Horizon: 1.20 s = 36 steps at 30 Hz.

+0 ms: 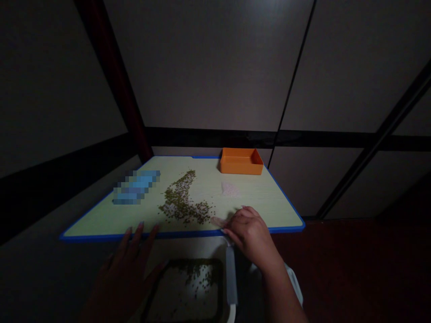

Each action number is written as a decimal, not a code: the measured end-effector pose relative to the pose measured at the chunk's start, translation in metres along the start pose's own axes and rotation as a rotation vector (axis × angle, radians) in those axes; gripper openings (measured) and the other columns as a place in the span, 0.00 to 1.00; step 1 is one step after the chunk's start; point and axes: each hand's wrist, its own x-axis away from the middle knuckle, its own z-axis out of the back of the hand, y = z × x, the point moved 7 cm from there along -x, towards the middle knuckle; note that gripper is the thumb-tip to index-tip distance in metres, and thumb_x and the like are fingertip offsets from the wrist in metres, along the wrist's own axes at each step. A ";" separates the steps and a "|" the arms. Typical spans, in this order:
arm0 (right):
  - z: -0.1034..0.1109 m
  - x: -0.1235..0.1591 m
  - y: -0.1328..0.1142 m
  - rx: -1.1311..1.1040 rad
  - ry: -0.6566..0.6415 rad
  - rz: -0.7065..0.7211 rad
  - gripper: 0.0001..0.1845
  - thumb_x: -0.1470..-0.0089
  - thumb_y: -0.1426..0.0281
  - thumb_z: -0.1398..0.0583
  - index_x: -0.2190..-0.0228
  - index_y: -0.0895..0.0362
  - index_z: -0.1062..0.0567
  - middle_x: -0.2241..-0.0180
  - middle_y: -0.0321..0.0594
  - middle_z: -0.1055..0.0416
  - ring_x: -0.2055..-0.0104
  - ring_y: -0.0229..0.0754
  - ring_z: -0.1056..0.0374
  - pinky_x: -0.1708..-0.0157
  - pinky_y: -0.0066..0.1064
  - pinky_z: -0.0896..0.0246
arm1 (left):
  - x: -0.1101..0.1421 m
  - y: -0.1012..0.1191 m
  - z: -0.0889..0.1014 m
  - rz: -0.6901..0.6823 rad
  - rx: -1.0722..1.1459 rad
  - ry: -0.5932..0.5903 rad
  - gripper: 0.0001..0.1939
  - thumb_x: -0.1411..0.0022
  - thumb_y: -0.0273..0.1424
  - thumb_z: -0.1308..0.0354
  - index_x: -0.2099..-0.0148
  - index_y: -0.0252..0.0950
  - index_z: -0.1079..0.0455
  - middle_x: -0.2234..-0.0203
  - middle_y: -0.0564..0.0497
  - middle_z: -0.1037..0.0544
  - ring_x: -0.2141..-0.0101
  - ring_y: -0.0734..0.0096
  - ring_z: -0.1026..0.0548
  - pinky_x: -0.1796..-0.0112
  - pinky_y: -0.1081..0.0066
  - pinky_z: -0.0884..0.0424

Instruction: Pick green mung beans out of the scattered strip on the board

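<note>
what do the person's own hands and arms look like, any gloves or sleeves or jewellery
Both the left hand and the right hand are ungloved, with slender fingers and no ring that I can make out. The right forearm shows no sleeve, watch or bracelet. The left wrist sinks into shadow, so I can't tell about a cuff there.

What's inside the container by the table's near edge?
In the container, small green grains lie scattered, mostly toward the far right. The left hand covers part of its left side; whatever lies behind can't be seen.
</note>
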 end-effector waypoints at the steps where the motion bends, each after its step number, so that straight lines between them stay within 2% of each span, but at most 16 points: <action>1: -0.001 0.000 0.002 -0.001 -0.006 -0.014 0.06 0.40 0.70 0.36 0.69 0.55 0.20 0.71 0.36 0.22 0.64 0.43 0.30 0.48 0.38 0.44 | 0.000 0.001 0.001 0.000 0.002 0.004 0.35 0.35 0.49 0.57 0.31 0.40 0.45 0.32 0.34 0.39 0.32 0.39 0.42 0.46 0.43 0.30; 5: -0.003 0.001 0.010 0.008 -0.008 -0.063 0.02 0.41 0.70 0.34 0.67 0.54 0.19 0.68 0.36 0.20 0.61 0.43 0.29 0.46 0.39 0.45 | 0.001 0.001 0.001 0.011 0.002 -0.009 0.34 0.34 0.48 0.58 0.30 0.40 0.46 0.31 0.35 0.40 0.32 0.39 0.44 0.47 0.41 0.29; 10: 0.001 0.001 0.012 0.051 0.021 -0.052 0.04 0.40 0.70 0.35 0.68 0.54 0.20 0.69 0.36 0.20 0.62 0.43 0.28 0.46 0.39 0.45 | 0.003 -0.007 -0.009 0.042 0.024 -0.041 0.34 0.35 0.48 0.61 0.31 0.42 0.45 0.31 0.38 0.40 0.31 0.42 0.45 0.46 0.38 0.31; 16: 0.000 -0.001 0.011 0.080 -0.031 -0.061 0.05 0.41 0.69 0.34 0.69 0.55 0.20 0.69 0.36 0.20 0.62 0.42 0.28 0.47 0.38 0.46 | 0.002 -0.007 -0.011 0.032 0.050 -0.001 0.36 0.36 0.50 0.62 0.31 0.40 0.44 0.31 0.35 0.41 0.30 0.38 0.47 0.46 0.35 0.32; 21: -0.006 -0.005 0.015 0.120 -0.067 -0.093 0.06 0.40 0.69 0.34 0.70 0.56 0.20 0.69 0.37 0.20 0.63 0.42 0.28 0.50 0.37 0.45 | 0.002 -0.006 -0.008 0.003 0.074 0.025 0.37 0.37 0.50 0.63 0.33 0.37 0.41 0.32 0.33 0.38 0.31 0.37 0.45 0.45 0.37 0.33; 28: -0.010 -0.007 0.020 0.115 -0.064 -0.112 0.06 0.40 0.69 0.35 0.69 0.56 0.20 0.68 0.38 0.20 0.62 0.42 0.28 0.53 0.36 0.45 | 0.001 -0.007 -0.009 0.052 0.079 -0.011 0.38 0.37 0.51 0.63 0.32 0.39 0.41 0.31 0.35 0.40 0.31 0.39 0.46 0.46 0.36 0.31; 33: -0.006 -0.005 0.018 0.075 -0.052 -0.112 0.05 0.40 0.69 0.35 0.69 0.55 0.20 0.69 0.37 0.20 0.63 0.42 0.28 0.51 0.37 0.45 | 0.000 -0.010 -0.014 0.082 0.096 -0.052 0.37 0.37 0.51 0.64 0.32 0.40 0.43 0.31 0.38 0.40 0.30 0.40 0.46 0.46 0.37 0.31; 36: -0.007 -0.005 0.016 0.059 -0.070 -0.121 0.05 0.40 0.69 0.35 0.69 0.54 0.20 0.69 0.36 0.20 0.62 0.42 0.28 0.48 0.37 0.46 | 0.000 -0.011 -0.015 0.087 0.085 -0.064 0.37 0.38 0.51 0.61 0.32 0.40 0.41 0.32 0.38 0.38 0.31 0.40 0.45 0.45 0.38 0.31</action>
